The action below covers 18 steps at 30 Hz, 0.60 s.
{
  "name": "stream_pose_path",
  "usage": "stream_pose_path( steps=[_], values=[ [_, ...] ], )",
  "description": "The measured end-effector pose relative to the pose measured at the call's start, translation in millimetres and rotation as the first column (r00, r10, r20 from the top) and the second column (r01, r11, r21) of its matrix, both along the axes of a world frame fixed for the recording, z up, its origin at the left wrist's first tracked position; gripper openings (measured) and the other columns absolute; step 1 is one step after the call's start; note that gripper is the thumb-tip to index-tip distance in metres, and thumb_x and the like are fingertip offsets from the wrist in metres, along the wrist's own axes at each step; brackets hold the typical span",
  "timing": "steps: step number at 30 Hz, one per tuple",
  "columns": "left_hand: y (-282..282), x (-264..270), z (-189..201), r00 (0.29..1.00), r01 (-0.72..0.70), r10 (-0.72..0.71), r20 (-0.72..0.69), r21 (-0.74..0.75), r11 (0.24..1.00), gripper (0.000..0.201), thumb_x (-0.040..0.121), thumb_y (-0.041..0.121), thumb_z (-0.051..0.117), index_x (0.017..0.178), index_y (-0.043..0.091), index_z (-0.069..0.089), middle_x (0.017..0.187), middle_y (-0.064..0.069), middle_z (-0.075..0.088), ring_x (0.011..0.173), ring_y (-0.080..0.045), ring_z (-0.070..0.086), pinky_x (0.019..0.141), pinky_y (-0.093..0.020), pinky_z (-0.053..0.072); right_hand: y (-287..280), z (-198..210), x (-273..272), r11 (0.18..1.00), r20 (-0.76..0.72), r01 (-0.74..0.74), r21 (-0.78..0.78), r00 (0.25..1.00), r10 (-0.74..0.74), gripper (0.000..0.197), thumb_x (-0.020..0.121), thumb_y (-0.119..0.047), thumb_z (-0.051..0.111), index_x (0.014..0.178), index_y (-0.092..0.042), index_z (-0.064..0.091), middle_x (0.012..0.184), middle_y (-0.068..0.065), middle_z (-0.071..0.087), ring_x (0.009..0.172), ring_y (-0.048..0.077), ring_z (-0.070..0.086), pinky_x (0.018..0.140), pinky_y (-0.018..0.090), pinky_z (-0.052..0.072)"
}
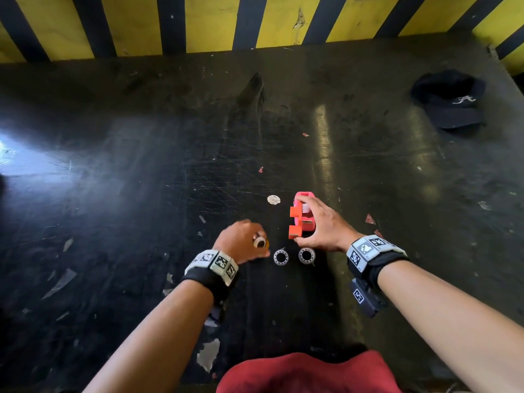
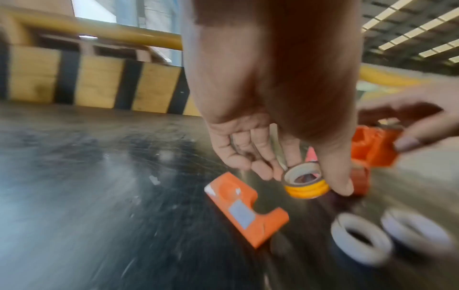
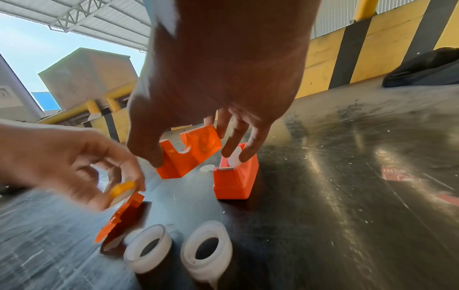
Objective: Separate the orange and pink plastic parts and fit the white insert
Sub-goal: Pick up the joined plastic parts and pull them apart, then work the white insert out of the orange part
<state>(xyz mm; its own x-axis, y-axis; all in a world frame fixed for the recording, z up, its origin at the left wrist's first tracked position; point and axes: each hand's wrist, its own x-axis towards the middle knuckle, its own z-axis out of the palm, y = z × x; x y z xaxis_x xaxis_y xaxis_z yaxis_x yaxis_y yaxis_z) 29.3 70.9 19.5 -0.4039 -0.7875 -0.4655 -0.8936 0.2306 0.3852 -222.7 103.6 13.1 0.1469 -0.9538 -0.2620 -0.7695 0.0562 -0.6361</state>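
My left hand [image 1: 256, 246] pinches a small yellow spool [image 2: 306, 189] with a pale tape core between thumb and fingers, just above the table. Under it a flat orange side piece [image 2: 244, 209] lies on the table. My right hand [image 1: 300, 219] grips the orange and pink part [image 1: 296, 215]. Its thumb is on an upright orange panel [image 3: 191, 153], and its fingers touch a white piece [image 3: 234, 159] in the orange block [image 3: 234, 180]. Two white rings [image 1: 280, 257] [image 1: 306, 255] lie between my hands.
A small white disc [image 1: 273, 199] lies just beyond the parts. A dark cap [image 1: 450, 100] sits at the far right of the scratched black table [image 1: 141, 165]. A yellow and black striped wall [image 1: 215, 21] stands behind it. Scraps of tape and red bits litter the surface.
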Motion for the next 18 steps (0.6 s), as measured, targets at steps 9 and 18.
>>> stream_pose_path(
  steps=[9,18],
  values=[
    [45.9,-4.7,-30.6,0.976,0.187,-0.168,0.142,-0.138,0.973,0.064,0.078,0.056,0.081,0.126,0.024,0.055,0.124,0.000,0.059,0.118,-0.023,0.058,0.092,-0.041,0.055,10.7,-3.5,1.6,1.000,-0.004,-0.005,0.014,1.000,0.005,0.106,0.066,-0.048,0.086,0.154,-0.030,0.028,0.151,-0.003,0.045,0.131,0.020,0.054,0.108,0.042,0.049],
    [34.3,-51.1,-28.0,0.948,0.238,-0.180,0.264,-0.208,0.949,0.061,0.087,0.071,0.059,0.113,0.016,0.065,0.117,-0.006,0.072,0.117,-0.029,0.060,0.098,-0.045,0.046,8.1,7.3,-1.3,1.000,-0.020,-0.008,0.020,1.000,0.008,0.107,0.069,-0.045,0.088,0.156,-0.028,0.027,0.152,0.000,0.045,0.135,0.024,0.051,0.108,0.043,0.048]
  ],
)
